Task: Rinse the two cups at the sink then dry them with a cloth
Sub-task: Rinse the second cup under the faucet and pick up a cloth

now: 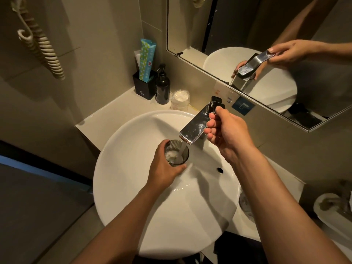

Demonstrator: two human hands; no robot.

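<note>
A dark ribbed glass cup is held upright over the white round sink by my left hand, which wraps its left side. Water runs from the chrome tap spout into the cup, and foam shows inside it. My right hand grips the tap's lever at the right of the spout. A second cup and a cloth are not clearly in view.
On the counter behind the sink stand a black holder with a blue packet, a dark pump bottle and wrapped plastic cups. A mirror hangs above. A coiled cord hangs on the left wall. A blurred white dish lies at right.
</note>
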